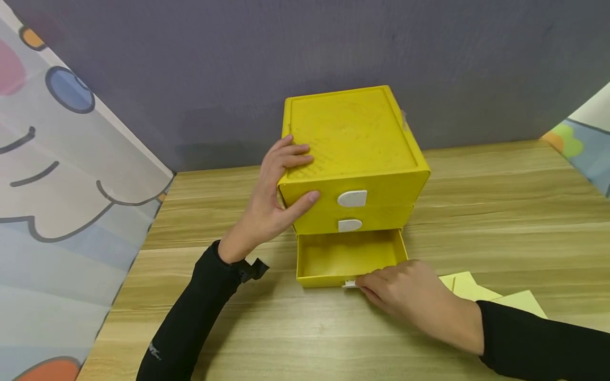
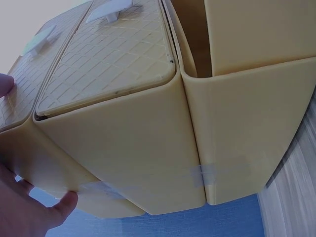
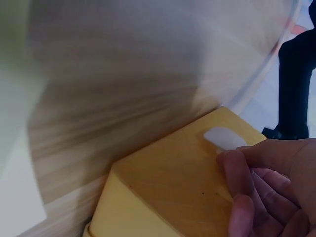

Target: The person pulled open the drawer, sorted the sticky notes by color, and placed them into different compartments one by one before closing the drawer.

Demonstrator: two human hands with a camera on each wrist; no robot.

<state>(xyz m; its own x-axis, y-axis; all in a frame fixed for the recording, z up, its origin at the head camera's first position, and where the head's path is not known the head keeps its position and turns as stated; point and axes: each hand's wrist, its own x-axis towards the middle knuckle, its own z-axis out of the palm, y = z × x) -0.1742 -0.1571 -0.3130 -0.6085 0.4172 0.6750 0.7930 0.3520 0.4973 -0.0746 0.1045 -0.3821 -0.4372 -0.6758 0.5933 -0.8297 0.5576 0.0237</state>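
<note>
A yellow three-drawer storage box (image 1: 352, 132) stands on the wooden table against the grey wall. Its bottom drawer (image 1: 350, 256) is pulled out and looks bare inside; the upper two are closed. My left hand (image 1: 278, 196) spans the box's top left corner, fingers on the top and side, thumb on the front of the top drawer. With curled fingers, my right hand (image 1: 414, 293) pinches the white handle (image 3: 224, 138) of the bottom drawer. White handles (image 2: 109, 9) on the closed drawers show in the left wrist view.
Several pale yellow paper sheets (image 1: 521, 302) lie on the table (image 1: 286, 333) at the right, partly behind the right forearm. Cartoon-printed panels (image 1: 71, 174) border the table on the left and right. The grey wall (image 1: 229, 79) rises behind the box.
</note>
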